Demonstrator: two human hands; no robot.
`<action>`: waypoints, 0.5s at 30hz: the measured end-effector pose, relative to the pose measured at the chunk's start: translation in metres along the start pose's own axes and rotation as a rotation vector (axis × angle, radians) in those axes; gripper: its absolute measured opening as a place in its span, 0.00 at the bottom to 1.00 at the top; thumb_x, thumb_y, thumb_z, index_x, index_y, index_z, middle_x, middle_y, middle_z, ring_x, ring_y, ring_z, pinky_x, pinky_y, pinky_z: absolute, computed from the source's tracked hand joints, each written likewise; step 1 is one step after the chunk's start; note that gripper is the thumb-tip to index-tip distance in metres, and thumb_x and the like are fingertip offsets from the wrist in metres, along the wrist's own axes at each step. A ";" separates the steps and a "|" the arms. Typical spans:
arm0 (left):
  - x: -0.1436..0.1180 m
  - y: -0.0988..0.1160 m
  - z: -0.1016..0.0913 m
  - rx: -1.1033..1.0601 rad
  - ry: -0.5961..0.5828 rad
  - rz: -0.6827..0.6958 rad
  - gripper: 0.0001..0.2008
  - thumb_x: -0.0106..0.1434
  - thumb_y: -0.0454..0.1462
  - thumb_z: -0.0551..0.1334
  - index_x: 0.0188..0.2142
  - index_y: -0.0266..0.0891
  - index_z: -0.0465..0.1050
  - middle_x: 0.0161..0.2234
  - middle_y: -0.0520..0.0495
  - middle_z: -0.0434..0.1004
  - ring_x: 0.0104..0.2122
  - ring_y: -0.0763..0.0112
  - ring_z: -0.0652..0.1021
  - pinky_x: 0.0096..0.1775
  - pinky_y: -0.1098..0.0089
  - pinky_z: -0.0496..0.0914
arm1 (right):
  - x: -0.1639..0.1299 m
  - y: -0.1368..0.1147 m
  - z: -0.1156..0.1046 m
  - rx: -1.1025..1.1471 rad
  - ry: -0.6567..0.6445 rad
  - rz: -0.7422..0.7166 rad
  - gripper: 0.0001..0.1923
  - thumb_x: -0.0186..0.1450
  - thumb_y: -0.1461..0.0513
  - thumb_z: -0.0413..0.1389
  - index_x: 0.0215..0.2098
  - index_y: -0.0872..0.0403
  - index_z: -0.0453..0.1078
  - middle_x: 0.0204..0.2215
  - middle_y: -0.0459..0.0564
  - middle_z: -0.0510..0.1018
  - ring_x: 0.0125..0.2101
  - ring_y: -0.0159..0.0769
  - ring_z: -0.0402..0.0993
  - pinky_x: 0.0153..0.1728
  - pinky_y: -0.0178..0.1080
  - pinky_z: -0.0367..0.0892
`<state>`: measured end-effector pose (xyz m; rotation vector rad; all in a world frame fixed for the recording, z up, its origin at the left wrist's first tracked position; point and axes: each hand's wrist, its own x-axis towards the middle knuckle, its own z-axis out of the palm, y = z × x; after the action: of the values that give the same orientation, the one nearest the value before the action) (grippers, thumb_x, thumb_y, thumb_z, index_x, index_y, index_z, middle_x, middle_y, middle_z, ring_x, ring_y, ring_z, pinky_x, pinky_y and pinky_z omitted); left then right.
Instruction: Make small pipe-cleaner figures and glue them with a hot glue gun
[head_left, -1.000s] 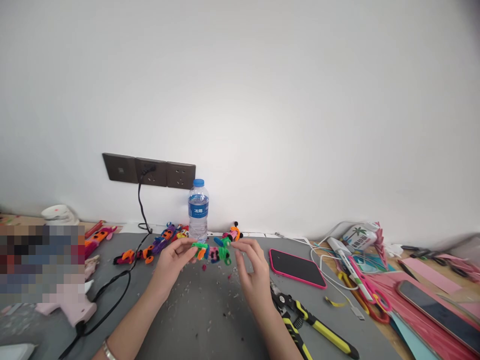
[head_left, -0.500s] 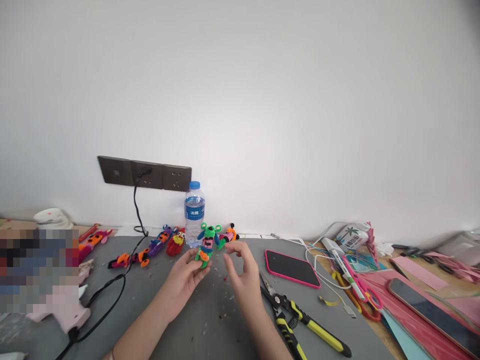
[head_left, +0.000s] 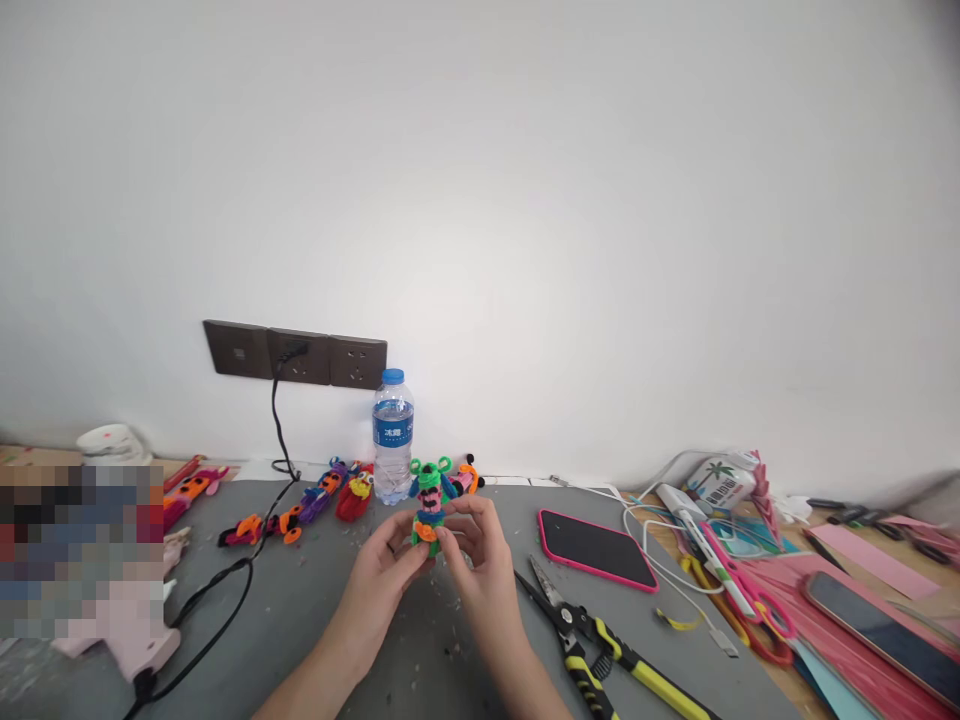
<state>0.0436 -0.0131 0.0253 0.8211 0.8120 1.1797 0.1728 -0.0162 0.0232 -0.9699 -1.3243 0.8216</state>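
Observation:
Upright between my two hands is a small pipe-cleaner figure [head_left: 430, 497], green on top with looped ears, pink and blue in the middle and orange lower down. My left hand [head_left: 386, 565] pinches its lower left side. On the other side, the thumb and fingers of my right hand [head_left: 476, 555] close on its lower part. Just behind it stands a water bottle [head_left: 394, 450] with a blue cap. Another pipe-cleaner figure [head_left: 469, 477], orange, pink and black, lies partly hidden behind my right fingers.
Yellow-handled pliers [head_left: 577, 625] lie open right of my hands, below a pink-cased phone [head_left: 597, 551]. Several pipe-cleaner figures lie left, among them a red one [head_left: 354, 497]. A black cord [head_left: 247, 565] runs from the socket [head_left: 300, 358] to a pale glue gun [head_left: 139, 640]. Scissors [head_left: 772, 615] lie far right.
My right hand has come in from the right and now grips the figure alongside my left. The figure has shifted slightly right and turned more upright. The view has moved a little.

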 end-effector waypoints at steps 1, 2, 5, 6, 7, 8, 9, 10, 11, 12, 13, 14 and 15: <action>0.000 0.001 0.001 0.014 0.000 0.014 0.17 0.53 0.42 0.71 0.42 0.42 0.77 0.47 0.43 0.78 0.50 0.57 0.74 0.47 0.65 0.71 | 0.000 0.000 0.000 -0.007 -0.011 -0.003 0.07 0.67 0.58 0.55 0.42 0.50 0.64 0.36 0.51 0.78 0.36 0.37 0.79 0.33 0.36 0.75; -0.001 0.001 0.001 0.024 -0.001 0.027 0.17 0.53 0.42 0.71 0.42 0.42 0.77 0.47 0.43 0.78 0.49 0.57 0.75 0.46 0.66 0.71 | 0.000 -0.001 0.000 -0.012 -0.021 -0.009 0.07 0.67 0.58 0.55 0.42 0.51 0.65 0.36 0.51 0.78 0.36 0.37 0.78 0.33 0.36 0.75; 0.000 0.000 0.000 0.041 -0.011 0.056 0.17 0.53 0.42 0.71 0.42 0.41 0.76 0.47 0.43 0.78 0.48 0.57 0.76 0.45 0.66 0.72 | 0.000 -0.001 -0.001 -0.023 -0.030 -0.018 0.08 0.67 0.59 0.54 0.44 0.51 0.66 0.38 0.53 0.78 0.37 0.38 0.78 0.34 0.37 0.75; 0.001 0.000 -0.001 0.046 -0.015 0.062 0.17 0.53 0.42 0.71 0.42 0.41 0.76 0.48 0.42 0.78 0.49 0.57 0.76 0.45 0.66 0.72 | 0.000 -0.001 -0.002 -0.026 -0.031 -0.015 0.08 0.67 0.59 0.54 0.44 0.51 0.66 0.38 0.53 0.78 0.38 0.38 0.78 0.34 0.37 0.75; 0.001 -0.001 -0.002 0.050 -0.021 0.065 0.17 0.53 0.42 0.71 0.42 0.41 0.76 0.48 0.42 0.78 0.49 0.56 0.76 0.46 0.66 0.72 | 0.000 -0.001 -0.002 -0.028 -0.033 -0.011 0.07 0.67 0.59 0.54 0.44 0.51 0.66 0.38 0.52 0.77 0.38 0.38 0.78 0.33 0.36 0.75; 0.001 -0.001 -0.002 0.052 -0.028 0.064 0.17 0.54 0.42 0.71 0.42 0.41 0.76 0.49 0.42 0.77 0.50 0.56 0.75 0.46 0.66 0.72 | 0.000 -0.001 -0.002 -0.030 -0.036 -0.011 0.07 0.67 0.60 0.54 0.43 0.51 0.66 0.38 0.52 0.77 0.38 0.38 0.78 0.33 0.36 0.75; 0.001 -0.001 -0.003 0.052 -0.036 0.059 0.17 0.54 0.42 0.71 0.43 0.41 0.76 0.50 0.42 0.77 0.50 0.56 0.75 0.46 0.66 0.72 | 0.000 -0.001 -0.002 -0.033 -0.039 -0.014 0.07 0.67 0.60 0.54 0.44 0.51 0.66 0.38 0.52 0.77 0.38 0.38 0.78 0.33 0.36 0.75; 0.001 -0.001 -0.004 0.049 -0.041 0.051 0.17 0.54 0.42 0.70 0.43 0.41 0.76 0.50 0.43 0.77 0.50 0.56 0.75 0.46 0.66 0.72 | 0.000 -0.001 -0.002 -0.038 -0.043 -0.020 0.07 0.67 0.60 0.53 0.44 0.51 0.66 0.39 0.52 0.77 0.38 0.37 0.78 0.34 0.36 0.75; 0.001 -0.001 -0.004 0.043 -0.044 0.037 0.17 0.54 0.42 0.70 0.43 0.42 0.76 0.51 0.43 0.76 0.51 0.56 0.75 0.46 0.66 0.72 | 0.000 -0.001 -0.002 -0.044 -0.044 -0.027 0.08 0.67 0.60 0.53 0.45 0.51 0.66 0.39 0.52 0.77 0.38 0.37 0.78 0.35 0.36 0.75; 0.001 -0.001 -0.004 0.034 -0.044 0.020 0.17 0.54 0.42 0.71 0.44 0.42 0.77 0.51 0.43 0.76 0.50 0.56 0.75 0.46 0.66 0.73 | 0.000 -0.001 -0.003 -0.051 -0.044 -0.035 0.08 0.67 0.61 0.53 0.45 0.50 0.66 0.39 0.52 0.78 0.38 0.37 0.78 0.35 0.36 0.76; 0.001 -0.001 -0.005 0.022 -0.043 -0.003 0.18 0.54 0.42 0.71 0.44 0.43 0.77 0.51 0.44 0.76 0.50 0.56 0.75 0.45 0.66 0.73 | -0.001 -0.001 -0.003 -0.058 -0.043 -0.046 0.08 0.67 0.61 0.53 0.45 0.50 0.66 0.39 0.52 0.78 0.38 0.37 0.78 0.36 0.37 0.76; 0.000 -0.001 -0.005 0.008 -0.039 -0.025 0.18 0.53 0.42 0.71 0.44 0.43 0.77 0.51 0.44 0.76 0.50 0.56 0.75 0.45 0.66 0.73 | 0.000 -0.002 -0.003 -0.064 -0.041 -0.057 0.09 0.67 0.61 0.53 0.46 0.50 0.67 0.40 0.52 0.78 0.38 0.37 0.78 0.36 0.37 0.76; 0.001 -0.001 -0.005 -0.007 -0.034 -0.046 0.19 0.53 0.42 0.71 0.44 0.43 0.77 0.50 0.44 0.76 0.50 0.57 0.75 0.44 0.66 0.74 | 0.000 -0.002 -0.003 -0.069 -0.041 -0.066 0.09 0.67 0.61 0.53 0.46 0.50 0.67 0.40 0.52 0.78 0.38 0.37 0.78 0.36 0.37 0.76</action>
<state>0.0399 -0.0122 0.0217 0.8113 0.7944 1.1247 0.1760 -0.0175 0.0247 -0.9627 -1.4205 0.7522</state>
